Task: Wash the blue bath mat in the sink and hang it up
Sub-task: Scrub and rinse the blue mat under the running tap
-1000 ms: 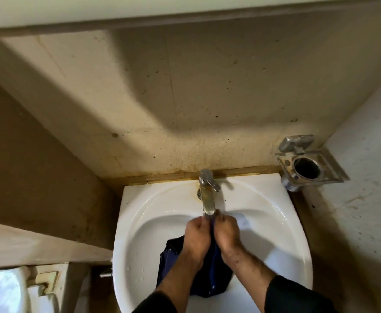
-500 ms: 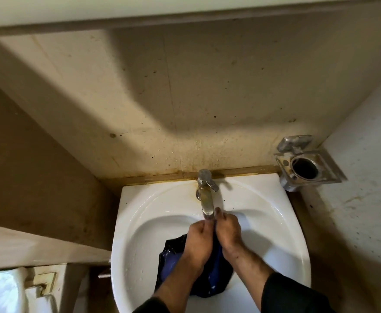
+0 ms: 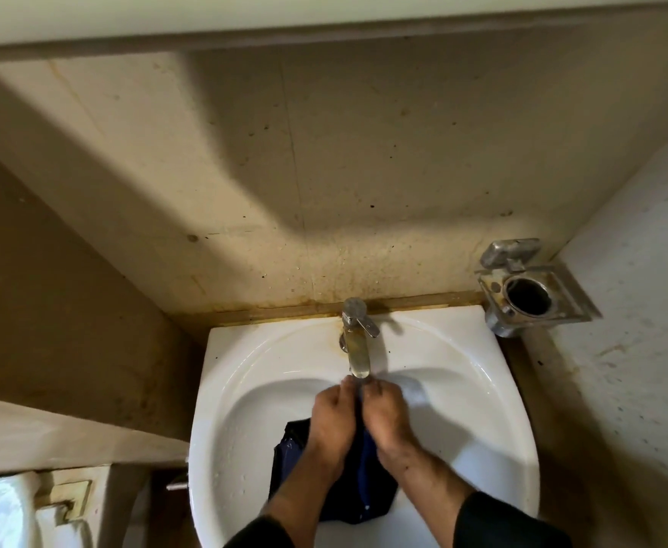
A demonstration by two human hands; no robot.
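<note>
Both hands, left hand [image 3: 334, 417] and right hand [image 3: 387, 415], grip the blue mat [image 3: 368, 492] bunched under the tap [image 3: 358, 350], likely to rinse it over the sink [image 3: 494, 409].

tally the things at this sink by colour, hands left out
white: 1, the sink
blue: 1, the bath mat in the basin
silver metal: 2, the tap and the wall holder
total: 4
</note>
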